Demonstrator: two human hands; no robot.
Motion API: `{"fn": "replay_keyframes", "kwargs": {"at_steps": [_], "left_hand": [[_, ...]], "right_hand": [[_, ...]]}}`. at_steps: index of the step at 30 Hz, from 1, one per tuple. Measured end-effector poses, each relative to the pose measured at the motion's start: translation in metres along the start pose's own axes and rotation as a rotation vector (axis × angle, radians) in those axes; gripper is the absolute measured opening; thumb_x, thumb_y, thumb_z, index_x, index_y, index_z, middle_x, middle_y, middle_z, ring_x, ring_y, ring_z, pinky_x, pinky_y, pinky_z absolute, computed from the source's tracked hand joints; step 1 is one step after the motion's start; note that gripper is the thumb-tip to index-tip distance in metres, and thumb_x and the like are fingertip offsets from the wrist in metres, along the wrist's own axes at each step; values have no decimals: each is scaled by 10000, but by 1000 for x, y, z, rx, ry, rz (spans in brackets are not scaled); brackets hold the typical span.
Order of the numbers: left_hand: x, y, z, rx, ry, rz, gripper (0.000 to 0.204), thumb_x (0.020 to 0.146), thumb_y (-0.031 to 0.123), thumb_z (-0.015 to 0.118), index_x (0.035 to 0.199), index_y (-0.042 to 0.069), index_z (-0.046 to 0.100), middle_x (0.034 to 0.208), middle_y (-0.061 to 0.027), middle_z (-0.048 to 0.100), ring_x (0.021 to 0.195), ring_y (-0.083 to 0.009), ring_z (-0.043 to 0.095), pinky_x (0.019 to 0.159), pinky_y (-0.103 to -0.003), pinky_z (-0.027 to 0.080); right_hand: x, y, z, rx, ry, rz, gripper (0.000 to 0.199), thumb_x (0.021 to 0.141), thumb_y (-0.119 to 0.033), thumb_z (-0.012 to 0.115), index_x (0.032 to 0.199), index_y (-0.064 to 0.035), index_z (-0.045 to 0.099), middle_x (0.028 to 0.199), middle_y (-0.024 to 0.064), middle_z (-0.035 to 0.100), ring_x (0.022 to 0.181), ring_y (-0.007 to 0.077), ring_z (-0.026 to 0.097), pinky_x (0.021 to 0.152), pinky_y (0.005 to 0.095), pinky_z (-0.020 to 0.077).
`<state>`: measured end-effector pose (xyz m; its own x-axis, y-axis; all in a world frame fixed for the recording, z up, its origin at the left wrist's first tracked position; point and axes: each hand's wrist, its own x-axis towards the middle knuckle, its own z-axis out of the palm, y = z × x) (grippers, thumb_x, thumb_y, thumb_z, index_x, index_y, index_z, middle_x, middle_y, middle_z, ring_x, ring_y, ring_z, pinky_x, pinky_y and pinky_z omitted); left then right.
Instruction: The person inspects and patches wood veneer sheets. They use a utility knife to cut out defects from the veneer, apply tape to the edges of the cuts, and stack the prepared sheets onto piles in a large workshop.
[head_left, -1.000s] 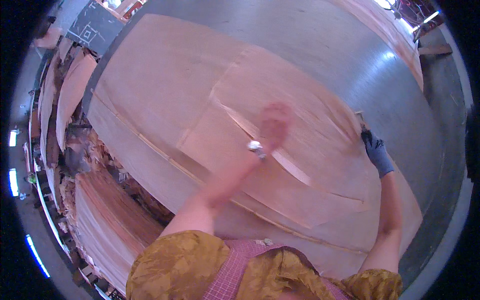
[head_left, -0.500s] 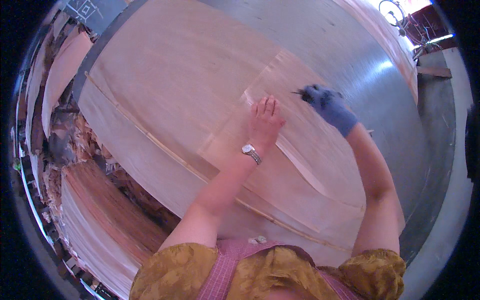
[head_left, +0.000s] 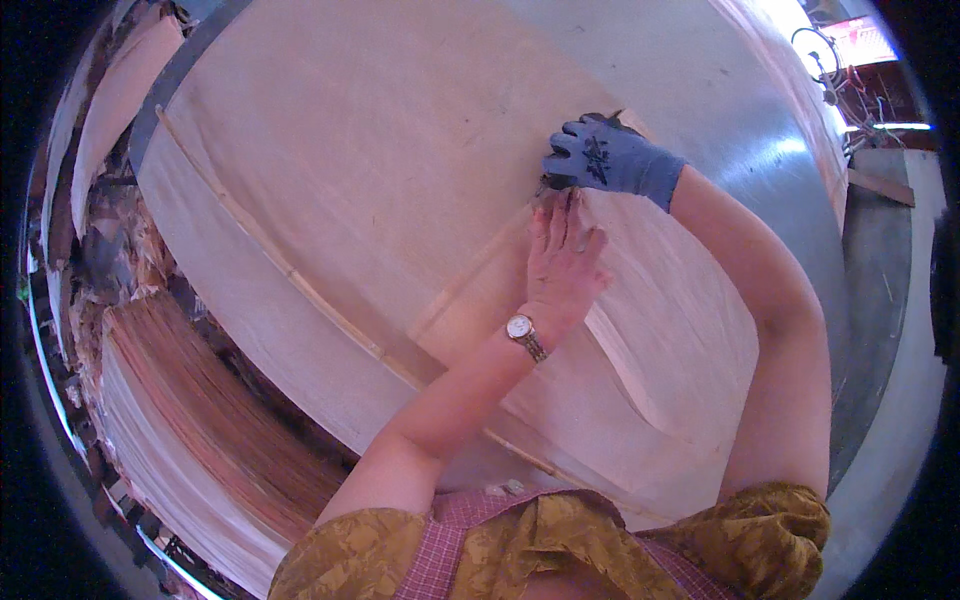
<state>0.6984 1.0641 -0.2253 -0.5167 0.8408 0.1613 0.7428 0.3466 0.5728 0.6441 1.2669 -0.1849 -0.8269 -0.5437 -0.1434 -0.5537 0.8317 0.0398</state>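
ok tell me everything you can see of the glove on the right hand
The glove is blue, fabric-looking, with black markings on its back and dark patches around the fingers. It covers the right hand, back up, fingers curled, over the pale sheet, by the left hand's fingertips; contact there is unclear.

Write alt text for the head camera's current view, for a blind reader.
A gloved right hand and a bare left hand with a watch are close together over thin, pale sheets on a shiny grey surface. A long stick lies across them; a layered stack is at lower left.
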Motion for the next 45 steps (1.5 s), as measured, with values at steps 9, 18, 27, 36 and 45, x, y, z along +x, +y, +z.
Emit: {"fn": "replay_keyframes", "kwargs": {"at_steps": [9, 18, 27, 36, 45], "left_hand": [[16, 5, -11, 55, -145, -31, 873, 708, 471, 738, 1429, 111, 405, 1483, -174, 344, 1364, -362, 298, 1155, -510, 167], [14, 7, -9, 85, -147, -34, 873, 683, 520, 737, 1412, 141, 440, 1514, -156, 304, 1355, -327, 317, 1136, -486, 214], [21, 13, -15, 145, -295, 6, 951, 678, 568, 734, 1433, 102, 391, 1535, -190, 250, 1394, -363, 249, 1148, -508, 183], [45, 0, -14, 106, -314, 143, 1020, 626, 519, 785, 1457, 105, 361, 1520, -220, 262, 1426, -424, 169, 1166, -519, 118], [42, 2, -14, 191, -349, 153, 984, 604, 494, 804, 1430, 128, 414, 1507, -224, 278, 1399, -430, 231, 1149, -528, 170]], "right_hand": [[-2, -2, 1, -30, -34, -11, 148, 810, -230, 609, 951, -193, 583, 920, 44, 549, 906, 235, 566, 754, 369, 473], [-21, 15, -1, -3, -86, 2, 128, 839, -244, 596, 945, -178, 568, 942, 58, 539, 914, 249, 553, 759, 372, 468], [-49, 51, 2, -19, -145, 79, 165, 857, -274, 583, 962, -147, 570, 930, 75, 557, 892, 273, 563, 746, 393, 485], [-53, 56, 13, -12, -44, 94, 176, 877, -273, 562, 1010, -157, 571, 930, 84, 557, 891, 289, 565, 744, 408, 487], [-81, 81, 19, -73, -142, 235, 219, 896, -295, 550, 1073, -167, 579, 952, 91, 566, 929, 296, 575, 774, 413, 497]]}}
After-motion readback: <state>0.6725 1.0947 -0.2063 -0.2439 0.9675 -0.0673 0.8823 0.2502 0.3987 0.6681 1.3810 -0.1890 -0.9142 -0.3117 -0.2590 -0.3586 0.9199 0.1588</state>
